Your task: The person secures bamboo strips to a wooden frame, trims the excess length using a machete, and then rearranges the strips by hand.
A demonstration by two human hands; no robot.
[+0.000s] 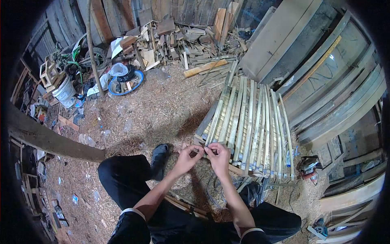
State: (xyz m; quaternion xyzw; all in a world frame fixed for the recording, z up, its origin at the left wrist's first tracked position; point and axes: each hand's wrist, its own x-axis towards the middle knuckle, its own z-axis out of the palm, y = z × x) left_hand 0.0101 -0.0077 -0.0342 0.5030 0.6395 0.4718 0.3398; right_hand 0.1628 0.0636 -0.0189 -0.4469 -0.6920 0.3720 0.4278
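Note:
Both hands meet in front of me at the near left corner of a stack of long pale wooden strips (243,122). My left hand (189,157) is closed in a pinch, its fingertips close to the right ones. My right hand (218,157) pinches too, beside the end of the leftmost strip. Something small and dark shows between the fingertips, too small to name. The strips lie side by side on a low wooden support, pointing away from me.
Scrap wood (170,44) is heaped by the back wall. A blue basin (126,90) and a white bucket (65,92) stand at left. A post (53,140) juts in from the left. Boards (280,36) lean at right, near a red tool (310,175).

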